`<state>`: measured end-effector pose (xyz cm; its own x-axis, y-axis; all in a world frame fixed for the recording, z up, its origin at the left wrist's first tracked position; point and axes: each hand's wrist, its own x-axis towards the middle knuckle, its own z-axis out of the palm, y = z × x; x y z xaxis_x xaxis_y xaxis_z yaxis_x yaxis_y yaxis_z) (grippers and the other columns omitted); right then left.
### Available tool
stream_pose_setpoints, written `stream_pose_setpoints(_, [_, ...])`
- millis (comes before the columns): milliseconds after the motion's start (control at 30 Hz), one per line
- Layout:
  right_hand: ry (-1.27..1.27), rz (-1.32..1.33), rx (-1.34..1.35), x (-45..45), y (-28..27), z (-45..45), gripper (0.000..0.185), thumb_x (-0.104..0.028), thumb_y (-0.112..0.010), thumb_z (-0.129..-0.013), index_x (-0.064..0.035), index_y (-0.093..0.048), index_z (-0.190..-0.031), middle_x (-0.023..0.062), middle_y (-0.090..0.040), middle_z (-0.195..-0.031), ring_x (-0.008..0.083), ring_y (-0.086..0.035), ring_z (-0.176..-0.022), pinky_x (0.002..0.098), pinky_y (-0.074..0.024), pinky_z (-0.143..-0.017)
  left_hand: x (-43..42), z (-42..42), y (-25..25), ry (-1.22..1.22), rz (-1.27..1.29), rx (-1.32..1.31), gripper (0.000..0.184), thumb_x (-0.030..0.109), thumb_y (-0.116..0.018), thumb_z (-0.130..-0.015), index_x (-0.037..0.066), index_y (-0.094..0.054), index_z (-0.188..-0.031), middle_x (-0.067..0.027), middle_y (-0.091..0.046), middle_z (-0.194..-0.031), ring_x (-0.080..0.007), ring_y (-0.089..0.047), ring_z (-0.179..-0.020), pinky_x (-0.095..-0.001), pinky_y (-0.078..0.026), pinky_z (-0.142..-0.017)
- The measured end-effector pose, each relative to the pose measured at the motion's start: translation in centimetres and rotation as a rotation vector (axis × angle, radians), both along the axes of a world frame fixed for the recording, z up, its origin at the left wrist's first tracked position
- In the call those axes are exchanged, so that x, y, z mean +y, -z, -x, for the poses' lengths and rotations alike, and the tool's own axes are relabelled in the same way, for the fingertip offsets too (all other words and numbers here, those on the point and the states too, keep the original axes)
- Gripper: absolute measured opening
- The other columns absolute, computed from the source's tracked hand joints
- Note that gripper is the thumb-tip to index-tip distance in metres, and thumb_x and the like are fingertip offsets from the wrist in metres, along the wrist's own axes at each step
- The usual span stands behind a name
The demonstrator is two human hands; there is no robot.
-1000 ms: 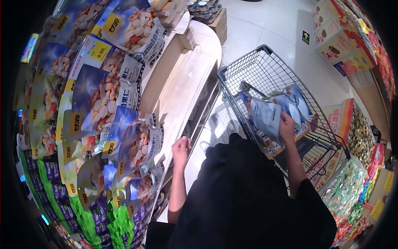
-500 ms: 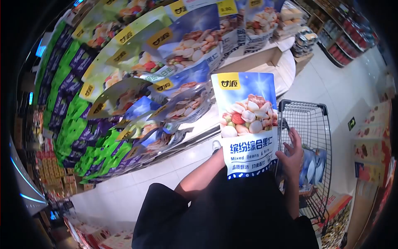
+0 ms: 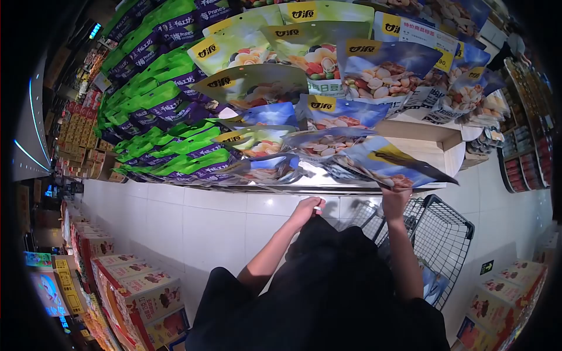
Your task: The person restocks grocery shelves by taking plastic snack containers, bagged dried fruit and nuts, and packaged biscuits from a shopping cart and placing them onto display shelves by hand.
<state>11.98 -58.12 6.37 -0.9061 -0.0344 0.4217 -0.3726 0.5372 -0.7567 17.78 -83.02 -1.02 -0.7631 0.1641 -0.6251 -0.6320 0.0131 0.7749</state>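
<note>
My right hand (image 3: 396,202) is closed on the lower edge of a blue bag of mixed nuts (image 3: 404,162), which lies tilted at the front of the display. Its picture and yellow label show at a slant. My left hand (image 3: 307,212) is curled in front of the black clothing (image 3: 333,251), with a small white band or object at a finger. Whatever its fingers hold, if anything, is hidden. Beside the held bag lie other blue nut bags (image 3: 339,114), and yellow-green bags (image 3: 304,50) stand behind.
Green and purple prune bags (image 3: 158,108) fill the display's left side. A wooden tray section (image 3: 421,131) sits right of the nut bags. A wire shopping cart (image 3: 442,234) stands at my right, with bags inside. Stacked boxes (image 3: 140,292) are behind on the left.
The nut bag has gone from upright before me to tilted at the display, now in my right hand, which was open beside it. My left hand, hidden before, shows closed. The view has turned left.
</note>
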Motion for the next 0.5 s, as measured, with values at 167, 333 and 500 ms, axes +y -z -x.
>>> stream_pose_setpoints(167, [-0.151,0.593,-0.47,-6.9,8.1,4.2,0.026,0.0,-0.065,-0.074,0.0018,-0.054,-0.097,0.006,-0.061,-0.091,0.0108,-0.056,-0.083,0.0242,-0.0444,-0.073,1.5,-0.3,1.0,-0.072,-0.134,0.007,0.039,0.035,-0.037,-0.093,0.006,-0.05,-0.115,-0.0073,-0.059,-0.099,-0.0155,-0.057,-0.082,-0.0266,-0.042,-0.071])
stream_pose_setpoints(333, [-0.157,0.087,-0.449,-6.6,8.0,2.5,0.027,-0.017,-0.065,-0.075,0.0017,-0.06,-0.094,0.0194,-0.061,-0.092,0.0357,-0.057,-0.085,0.0365,-0.0446,-0.073,2.3,3.7,1.3,-0.277,-0.321,0.087,0.061,0.055,-0.033,-0.089,0.002,-0.045,-0.116,-0.0095,-0.057,-0.103,-0.0168,-0.057,-0.083,-0.0302,-0.042,-0.075])
stream_pose_setpoints(500, [-0.006,-0.156,-0.303,-5.0,7.4,1.5,0.023,-0.015,-0.064,-0.073,-0.0004,-0.058,-0.09,0.0174,-0.057,-0.085,0.0357,-0.052,-0.084,0.0416,-0.0412,-0.074,3.4,5.0,1.2,-0.456,-0.285,0.038,0.056,0.053,-0.03,-0.091,0.001,-0.049,-0.101,-0.0107,-0.057,-0.096,-0.0197,-0.057,-0.074,-0.0314,-0.043,-0.068])
